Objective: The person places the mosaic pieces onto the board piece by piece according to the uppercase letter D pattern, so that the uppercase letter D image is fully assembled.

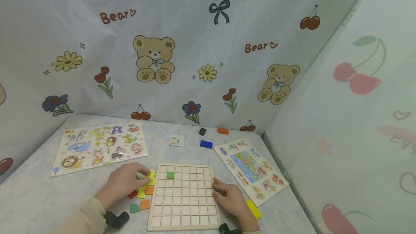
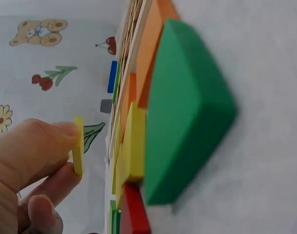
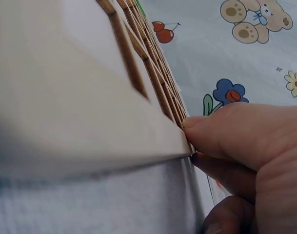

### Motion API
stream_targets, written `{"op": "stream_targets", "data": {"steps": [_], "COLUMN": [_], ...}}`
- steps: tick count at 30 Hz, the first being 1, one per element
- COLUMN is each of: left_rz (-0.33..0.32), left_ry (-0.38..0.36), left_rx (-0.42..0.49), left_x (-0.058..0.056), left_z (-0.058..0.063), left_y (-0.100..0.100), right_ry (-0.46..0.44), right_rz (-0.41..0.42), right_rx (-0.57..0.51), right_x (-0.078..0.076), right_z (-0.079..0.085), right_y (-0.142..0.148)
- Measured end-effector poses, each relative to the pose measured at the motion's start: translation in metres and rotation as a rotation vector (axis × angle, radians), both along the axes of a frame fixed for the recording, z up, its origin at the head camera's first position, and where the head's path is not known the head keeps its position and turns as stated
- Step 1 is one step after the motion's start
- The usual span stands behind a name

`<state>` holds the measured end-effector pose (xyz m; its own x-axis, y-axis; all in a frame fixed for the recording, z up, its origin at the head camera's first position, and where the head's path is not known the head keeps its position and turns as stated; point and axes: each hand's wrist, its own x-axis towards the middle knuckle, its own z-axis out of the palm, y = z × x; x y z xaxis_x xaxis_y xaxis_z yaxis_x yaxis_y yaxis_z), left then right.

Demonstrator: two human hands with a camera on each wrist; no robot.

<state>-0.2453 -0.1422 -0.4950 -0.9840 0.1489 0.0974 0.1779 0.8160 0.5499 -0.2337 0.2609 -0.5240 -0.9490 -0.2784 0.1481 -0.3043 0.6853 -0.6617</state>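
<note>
My left hand (image 1: 125, 182) is over a small pile left of a wooden grid board (image 1: 185, 200). Between thumb and finger it pinches a thin yellow wooden piece (image 2: 78, 148), seen edge-on in the left wrist view. Below lie yellow pieces (image 1: 141, 193), orange squares (image 1: 144, 204), a red piece (image 1: 132, 194) and a green piece (image 2: 180, 107) with a slanted side. One green square (image 1: 170, 175) sits in a cell near the board's upper left. My right hand (image 1: 231, 198) grips the board's right edge, thumb (image 3: 207, 127) at its upper side and a finger below.
An animal puzzle board (image 1: 100, 147) lies back left, another picture puzzle (image 1: 251, 170) on the right. Behind the grid are a small printed card (image 1: 177, 141), a blue block (image 1: 206, 144), a black block (image 1: 202, 131) and an orange-red block (image 1: 222, 131). A yellow block (image 1: 253, 209) lies near the right wrist.
</note>
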Motion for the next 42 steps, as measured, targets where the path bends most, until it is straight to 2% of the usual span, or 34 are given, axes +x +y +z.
{"op": "stream_targets", "data": {"steps": [4,10,13,17,22,30,37,42], "left_rz": [-0.021,-0.080,-0.122,-0.170,-0.193,-0.254,-0.265,-0.217], "left_ry": [0.012,0.119,0.143,0.111,0.067,0.093,0.116,0.109], "left_rx": [0.008,-0.022,-0.019,0.001,0.051,0.039,0.029,0.034], "left_x": [0.004,0.002,0.001,-0.001,-0.004,-0.006,-0.005,-0.006], "left_z": [0.006,0.017,0.019,0.014,0.003,-0.008,-0.009,-0.011], "left_y": [0.014,0.037,0.047,0.057,0.061,0.061,0.059,0.060], "right_ry": [-0.009,-0.008,-0.010,-0.017,-0.003,-0.006,-0.003,0.006], "right_rz": [-0.003,-0.012,-0.011,-0.005,0.000,-0.001,0.001,0.003], "right_rx": [-0.005,-0.001,0.001,-0.005,-0.005,-0.015,-0.019,-0.009], "right_x": [0.001,0.002,0.002,0.001,0.001,0.001,0.000,-0.002], "right_z": [0.000,0.001,0.001,0.001,0.000,0.002,0.001,-0.002], "right_y": [-0.001,-0.001,-0.001,0.000,0.000,-0.001,0.000,0.000]}}
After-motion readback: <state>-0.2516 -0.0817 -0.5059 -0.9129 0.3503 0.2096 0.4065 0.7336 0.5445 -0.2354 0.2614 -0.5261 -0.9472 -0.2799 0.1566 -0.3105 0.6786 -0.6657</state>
